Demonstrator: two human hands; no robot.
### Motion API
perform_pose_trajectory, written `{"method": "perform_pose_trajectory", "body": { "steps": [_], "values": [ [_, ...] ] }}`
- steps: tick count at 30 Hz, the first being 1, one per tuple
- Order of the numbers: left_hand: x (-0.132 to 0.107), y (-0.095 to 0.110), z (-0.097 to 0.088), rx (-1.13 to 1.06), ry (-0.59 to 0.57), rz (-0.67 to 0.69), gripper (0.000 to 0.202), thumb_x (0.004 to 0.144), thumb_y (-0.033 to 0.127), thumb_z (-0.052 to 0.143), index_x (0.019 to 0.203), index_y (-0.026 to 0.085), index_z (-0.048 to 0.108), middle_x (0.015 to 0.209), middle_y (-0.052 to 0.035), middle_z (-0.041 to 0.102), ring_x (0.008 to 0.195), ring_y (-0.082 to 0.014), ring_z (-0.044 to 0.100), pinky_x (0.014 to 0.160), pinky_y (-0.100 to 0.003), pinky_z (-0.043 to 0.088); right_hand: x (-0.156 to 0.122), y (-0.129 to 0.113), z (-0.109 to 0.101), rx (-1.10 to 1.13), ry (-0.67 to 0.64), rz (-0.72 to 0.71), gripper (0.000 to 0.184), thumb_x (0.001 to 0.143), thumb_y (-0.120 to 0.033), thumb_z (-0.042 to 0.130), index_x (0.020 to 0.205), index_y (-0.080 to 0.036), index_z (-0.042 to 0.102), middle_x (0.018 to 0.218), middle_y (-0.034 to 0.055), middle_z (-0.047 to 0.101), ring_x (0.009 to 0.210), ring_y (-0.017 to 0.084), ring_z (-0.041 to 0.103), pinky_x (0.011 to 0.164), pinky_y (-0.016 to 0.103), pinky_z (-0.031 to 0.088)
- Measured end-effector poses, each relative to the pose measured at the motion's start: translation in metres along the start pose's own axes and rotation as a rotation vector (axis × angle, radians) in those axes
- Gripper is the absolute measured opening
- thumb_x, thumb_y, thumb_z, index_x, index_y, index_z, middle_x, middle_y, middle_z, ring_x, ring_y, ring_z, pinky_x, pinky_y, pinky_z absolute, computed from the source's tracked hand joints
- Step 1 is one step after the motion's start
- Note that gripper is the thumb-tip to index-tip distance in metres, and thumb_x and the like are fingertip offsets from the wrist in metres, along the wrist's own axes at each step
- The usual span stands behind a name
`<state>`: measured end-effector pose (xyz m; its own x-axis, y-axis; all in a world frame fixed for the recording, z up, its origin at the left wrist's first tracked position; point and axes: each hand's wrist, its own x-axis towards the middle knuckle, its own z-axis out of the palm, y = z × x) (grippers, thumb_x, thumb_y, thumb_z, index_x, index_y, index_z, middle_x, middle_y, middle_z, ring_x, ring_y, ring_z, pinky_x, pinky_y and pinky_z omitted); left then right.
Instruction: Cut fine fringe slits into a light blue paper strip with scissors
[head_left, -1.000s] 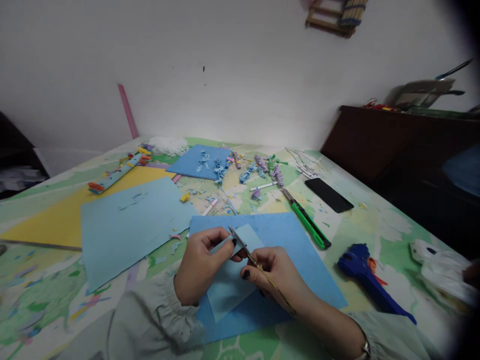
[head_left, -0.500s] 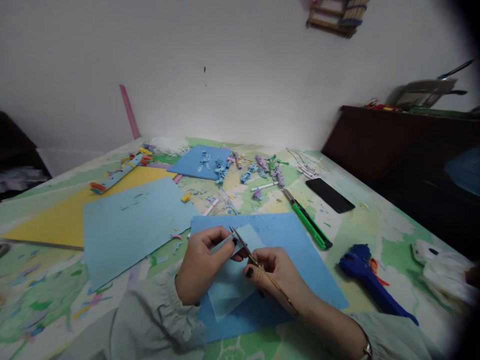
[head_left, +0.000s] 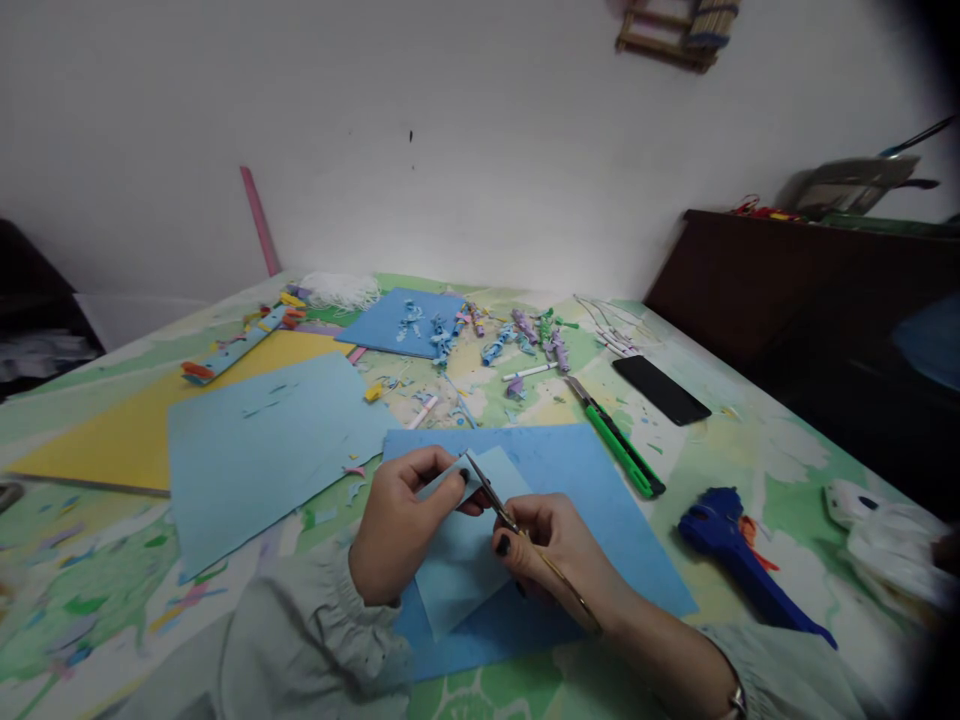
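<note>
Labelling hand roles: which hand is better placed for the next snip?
Probably the right hand: it holds the scissors, blades at the light blue paper. The left hand is occupied pinching that paper.

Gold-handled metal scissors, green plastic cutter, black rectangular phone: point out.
Gold-handled metal scissors [head_left: 508, 519], head view, middle section.
Green plastic cutter [head_left: 616, 438], head view, handle.
Black rectangular phone [head_left: 661, 390], head view, upward face.

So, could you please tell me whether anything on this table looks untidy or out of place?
Yes: colourful craft scraps litter the patterned tablecloth, especially at the left, which looks untidy. The green utility knife lies with its blade apparently exposed.
</note>
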<state>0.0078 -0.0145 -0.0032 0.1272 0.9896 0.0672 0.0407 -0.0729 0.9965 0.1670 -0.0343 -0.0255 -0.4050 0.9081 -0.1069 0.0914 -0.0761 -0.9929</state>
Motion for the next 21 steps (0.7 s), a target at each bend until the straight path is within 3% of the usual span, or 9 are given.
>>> {"method": "perform_pose_trajectory", "body": {
  "steps": [21],
  "values": [
    [0.0003,0.0004,0.0002,0.0,0.012,-0.015,0.014,0.073,0.015,0.055,0.06,0.014,0.06,0.059,-0.0008,0.067,0.054,-0.013,0.061,0.057,-0.023,0.048,0.0013,0.0021,0.0008,0.018,0.041,0.046,0.046,0.06,-0.05,0.071,0.052,-0.016,0.042,0.04,-0.0084,0.031,0.036,0.004,0.027,0.035,0.018,0.016]
  ]
}}
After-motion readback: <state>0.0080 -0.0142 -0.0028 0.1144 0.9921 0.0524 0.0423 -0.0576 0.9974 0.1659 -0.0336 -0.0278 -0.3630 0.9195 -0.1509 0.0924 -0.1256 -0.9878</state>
